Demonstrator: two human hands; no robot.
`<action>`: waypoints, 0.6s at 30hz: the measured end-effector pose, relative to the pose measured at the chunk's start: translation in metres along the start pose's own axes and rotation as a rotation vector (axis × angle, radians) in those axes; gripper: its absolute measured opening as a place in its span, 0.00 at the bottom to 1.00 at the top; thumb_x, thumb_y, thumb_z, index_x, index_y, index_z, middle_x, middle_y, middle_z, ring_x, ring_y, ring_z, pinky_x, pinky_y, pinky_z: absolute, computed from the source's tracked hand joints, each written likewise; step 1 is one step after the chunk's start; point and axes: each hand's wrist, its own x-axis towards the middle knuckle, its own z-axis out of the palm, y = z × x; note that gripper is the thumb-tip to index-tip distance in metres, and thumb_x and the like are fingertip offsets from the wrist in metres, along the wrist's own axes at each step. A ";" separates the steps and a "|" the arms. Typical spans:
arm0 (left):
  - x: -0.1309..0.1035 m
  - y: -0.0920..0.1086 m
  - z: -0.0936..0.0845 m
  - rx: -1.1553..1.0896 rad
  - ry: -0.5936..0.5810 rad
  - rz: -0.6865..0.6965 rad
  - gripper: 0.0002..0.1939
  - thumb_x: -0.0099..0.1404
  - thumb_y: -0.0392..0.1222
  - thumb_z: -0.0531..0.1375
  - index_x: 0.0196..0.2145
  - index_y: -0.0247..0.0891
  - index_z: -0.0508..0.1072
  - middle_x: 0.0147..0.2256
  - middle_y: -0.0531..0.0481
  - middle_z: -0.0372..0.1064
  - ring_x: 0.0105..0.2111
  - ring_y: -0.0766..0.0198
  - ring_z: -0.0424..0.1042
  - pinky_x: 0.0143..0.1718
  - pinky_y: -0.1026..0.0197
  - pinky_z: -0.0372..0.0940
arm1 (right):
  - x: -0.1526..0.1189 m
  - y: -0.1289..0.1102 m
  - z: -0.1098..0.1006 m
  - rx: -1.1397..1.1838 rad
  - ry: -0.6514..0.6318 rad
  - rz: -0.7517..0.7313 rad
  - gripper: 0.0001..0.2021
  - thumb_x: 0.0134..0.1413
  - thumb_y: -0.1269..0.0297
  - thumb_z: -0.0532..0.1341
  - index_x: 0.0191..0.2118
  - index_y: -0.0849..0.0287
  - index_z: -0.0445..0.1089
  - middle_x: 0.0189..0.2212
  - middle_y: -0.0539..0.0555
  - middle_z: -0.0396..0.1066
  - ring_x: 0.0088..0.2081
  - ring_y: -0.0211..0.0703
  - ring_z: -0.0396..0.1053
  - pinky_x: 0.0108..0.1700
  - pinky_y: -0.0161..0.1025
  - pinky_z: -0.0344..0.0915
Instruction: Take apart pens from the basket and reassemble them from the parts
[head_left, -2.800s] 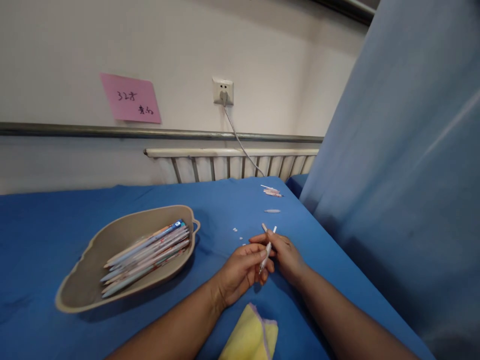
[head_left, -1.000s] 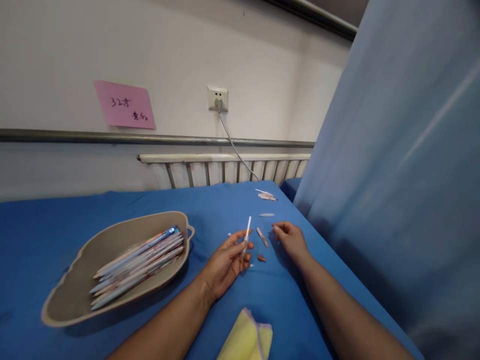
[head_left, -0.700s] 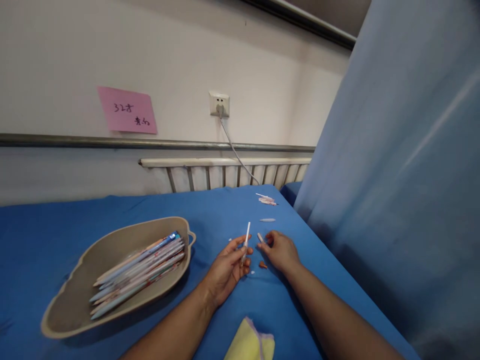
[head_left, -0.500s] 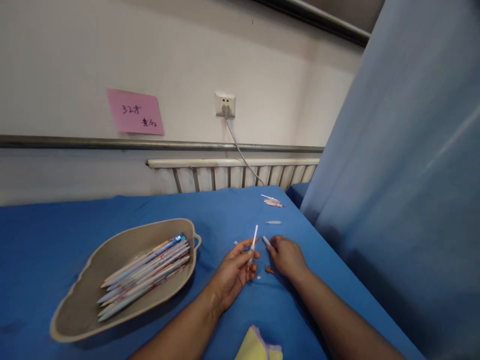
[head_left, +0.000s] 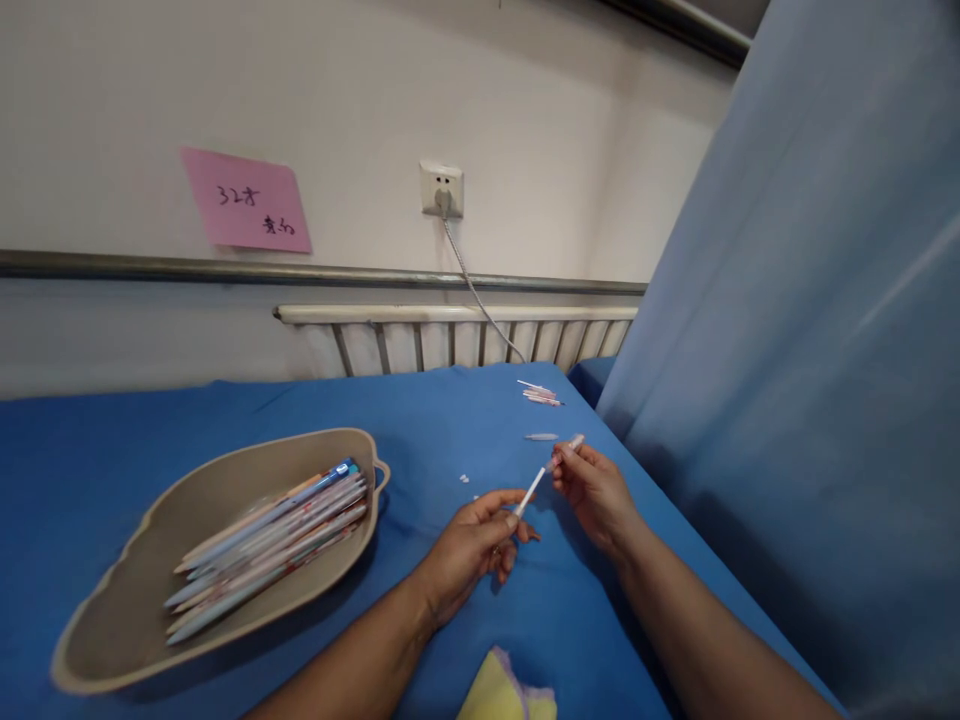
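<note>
My left hand (head_left: 466,552) is closed on a slim white pen refill (head_left: 531,491), which points up and to the right from between the thumb and fingers. Between the fingertips of my right hand (head_left: 600,497) is a pale pen barrel (head_left: 576,441). Its lower end meets or nearly meets the refill's upper tip; I cannot tell whether the tip has entered it. Beyond the hands, a pale pen part (head_left: 541,437) lies on the blue sheet (head_left: 420,420). Farther back is a small pile of thin refills (head_left: 541,394). Tiny white bits (head_left: 464,478) lie left of the refill.
At left a beige tray (head_left: 112,590) with a small handle holds several pens (head_left: 277,555). A yellow cloth (head_left: 499,690) lies near the front. A white bed rail (head_left: 435,314) runs along the wall, and a blue curtain (head_left: 795,350) hangs at right.
My right hand has lifted the pen barrel off the sheet and brought it to the refill's tip. The refill in my left hand has tilted to the right. The view has shifted slightly.
</note>
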 end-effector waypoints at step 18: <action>-0.003 -0.001 0.001 0.033 -0.030 0.090 0.22 0.56 0.46 0.64 0.46 0.36 0.65 0.31 0.49 0.72 0.17 0.71 0.67 0.16 0.70 0.58 | -0.013 0.010 0.012 -0.239 -0.199 -0.030 0.15 0.41 0.54 0.68 0.30 0.61 0.72 0.22 0.49 0.69 0.23 0.34 0.64 0.26 0.33 0.60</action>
